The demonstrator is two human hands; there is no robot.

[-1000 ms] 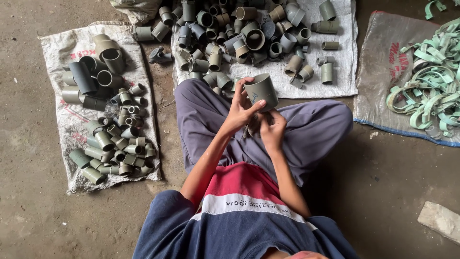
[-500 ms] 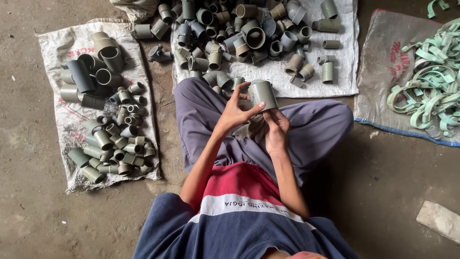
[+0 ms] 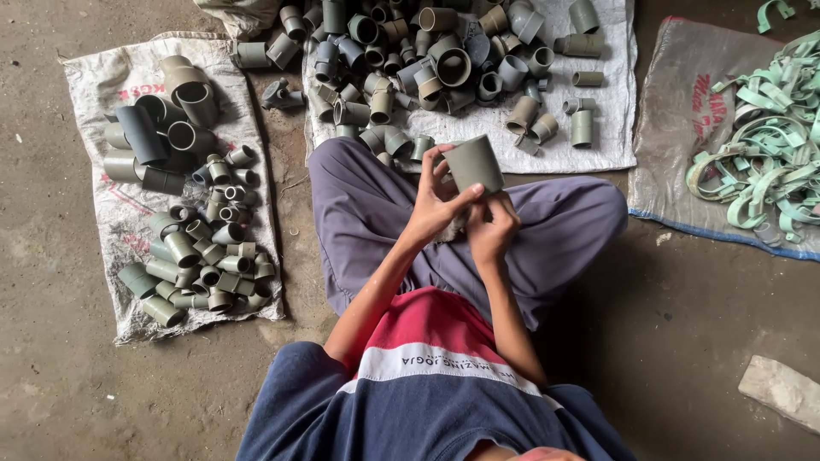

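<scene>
I sit cross-legged on a concrete floor. My left hand (image 3: 434,203) grips a grey plastic pipe fitting (image 3: 473,164), a short cylinder, above my lap. Right beside it, my right hand (image 3: 490,227) is closed with its fingers touching the bottom of the same fitting; what it pinches is too small to tell. A white sack (image 3: 608,128) just ahead of my knees carries a heap of grey pipe fittings (image 3: 427,60).
To my left a second white sack (image 3: 102,77) holds sorted grey fittings, big ones (image 3: 166,128) at the far end and small ones (image 3: 201,269) nearer. At right a grey sack (image 3: 683,102) carries pale green plastic clamps (image 3: 764,158). A stone chunk (image 3: 784,391) lies at lower right.
Both hands and the fitting stay above my lap. The fitting has turned slightly in my left hand, while my right hand has shifted along its lower edge.
</scene>
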